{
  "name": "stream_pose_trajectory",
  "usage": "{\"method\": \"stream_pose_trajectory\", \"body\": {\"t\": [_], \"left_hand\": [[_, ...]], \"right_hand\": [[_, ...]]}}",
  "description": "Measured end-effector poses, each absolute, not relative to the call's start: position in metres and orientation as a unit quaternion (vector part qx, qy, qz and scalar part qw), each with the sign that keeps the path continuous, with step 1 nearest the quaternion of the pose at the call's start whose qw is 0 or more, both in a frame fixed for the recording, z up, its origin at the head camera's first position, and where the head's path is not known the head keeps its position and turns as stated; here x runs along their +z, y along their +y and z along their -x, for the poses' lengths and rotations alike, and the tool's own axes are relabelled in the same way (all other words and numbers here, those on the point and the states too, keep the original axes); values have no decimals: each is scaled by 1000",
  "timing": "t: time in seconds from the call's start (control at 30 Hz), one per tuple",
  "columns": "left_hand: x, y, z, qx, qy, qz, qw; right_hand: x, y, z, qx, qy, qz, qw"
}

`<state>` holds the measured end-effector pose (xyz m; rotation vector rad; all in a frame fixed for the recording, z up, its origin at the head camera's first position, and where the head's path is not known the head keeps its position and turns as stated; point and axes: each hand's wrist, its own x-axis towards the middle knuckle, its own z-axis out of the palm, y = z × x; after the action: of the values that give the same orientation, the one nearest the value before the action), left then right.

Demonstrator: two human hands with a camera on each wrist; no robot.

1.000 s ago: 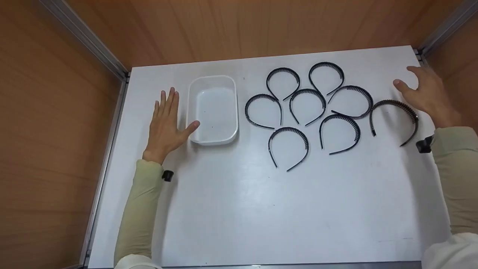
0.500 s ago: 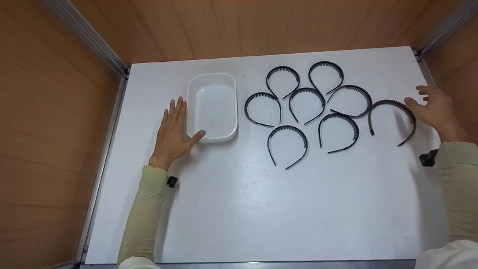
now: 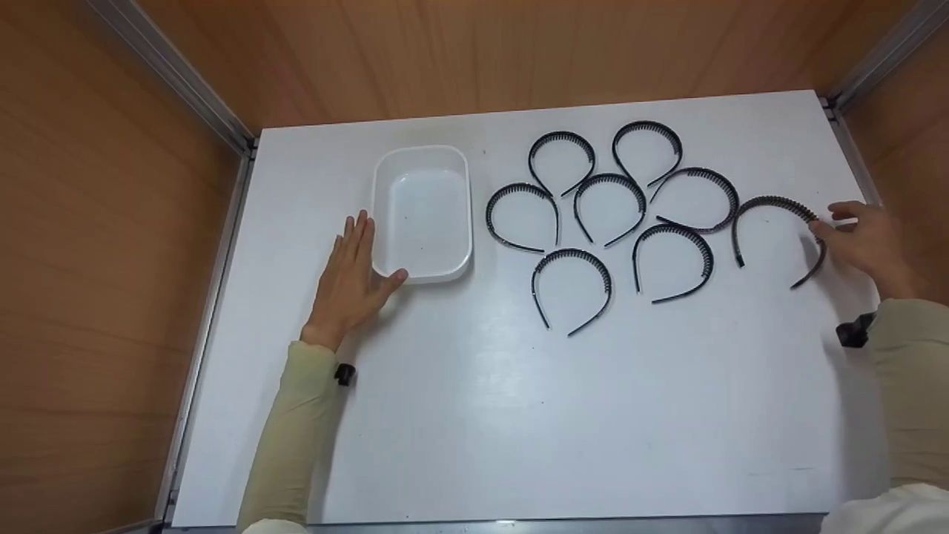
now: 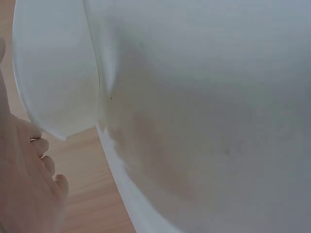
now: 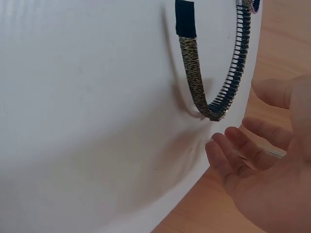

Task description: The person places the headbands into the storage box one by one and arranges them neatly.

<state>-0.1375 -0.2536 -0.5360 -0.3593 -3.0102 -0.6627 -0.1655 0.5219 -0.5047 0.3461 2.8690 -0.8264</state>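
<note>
My left hand (image 3: 345, 289) lies at the left side of a white plastic tub (image 3: 467, 222), fingers straight. Its thumb is at the tub's near left corner; in the left wrist view the fingertips are up against the tub wall (image 4: 53, 73), though firm contact cannot be told. At the far right, my right hand (image 3: 864, 241) is beside the rightmost headband (image 3: 775, 202), a dark one with comb teeth and glittery gold thread. The right wrist view has the loosely bent fingers (image 5: 221, 158) and thumb around the bend of this headband (image 5: 192, 68), with a gap visible.
Several other black toothed headbands, among them a front one (image 3: 571, 256) and a back one (image 3: 645, 124), lie right of the tub, some touching. The white table (image 3: 519, 445) is bounded by wooden panels (image 3: 474, 59) at the back and sides.
My right hand has come down and toward me, from beyond the rightmost headband to its right side. My left hand has shifted slightly right and nearer, closer to the tub.
</note>
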Motion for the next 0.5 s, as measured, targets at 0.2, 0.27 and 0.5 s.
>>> {"method": "stream_pose_trajectory", "body": {"t": [0.2,0.27,0.5], "left_hand": [[-540,-255,135,-224,-967,119,23],[-541,-255,135,-227,-966,119,23],[-542,-253,135,-235,-963,124,33]], "right_hand": [[-510,525,163,-284,946,-124,90],[-512,526,162,-291,943,-130,96],[-517,533,159,-309,934,-152,98]]}}
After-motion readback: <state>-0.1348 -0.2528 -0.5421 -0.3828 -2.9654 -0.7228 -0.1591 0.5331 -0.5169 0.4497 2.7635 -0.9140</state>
